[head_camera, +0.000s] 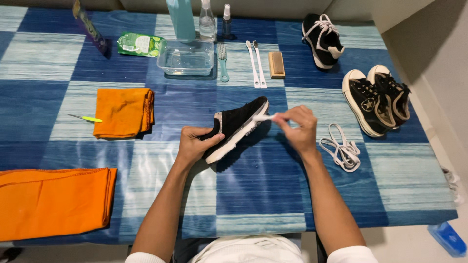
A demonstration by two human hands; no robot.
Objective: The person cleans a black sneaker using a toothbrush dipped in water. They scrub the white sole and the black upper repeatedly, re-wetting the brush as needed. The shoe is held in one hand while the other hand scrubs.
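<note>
green packet (140, 44): flat pouch with a pale label patch, lying at the far left of the table beside the clear tub.
purple packet (90, 27): long, narrow, dark purple with a yellowish top, lying slanted at the far left edge.
bottles: a tall teal bottle (181, 18), a clear bottle (207, 22) and a small dark spray bottle (226, 20) stand in a row behind the clear plastic tub (185, 57).
brushes: a teal-handled brush (223, 62), two white toothbrushes (256, 64) and a wooden block brush (276, 65) lie side by side to the right of the tub.
black sneaker (237, 127): at the middle of the blue checked tablecloth (258, 190), tipped on its side with the white sole edge facing the person; long axis runs diagonally, heel near-left, toe pointing far-right.
left hand (194, 144): closed around the heel end of the black sneaker, thumb over the top, fingers curled underneath.
right hand (298, 127): fingers pinched shut on a small white brush (263, 117) whose tip meets the sole near the toe; it looks like a toothbrush, though the head is too small to tell.
white laces (343, 148): loose bundle just right of the right hand.
other shoes: one black sneaker with white laces (321, 39) at the far right; a pair of black high-tops (378, 97) nearer.
cloths: a folded orange cloth (124, 111) left of centre, a yellow-green tool (86, 118) beside it; a larger orange cloth (56, 202) at the near left.
</note>
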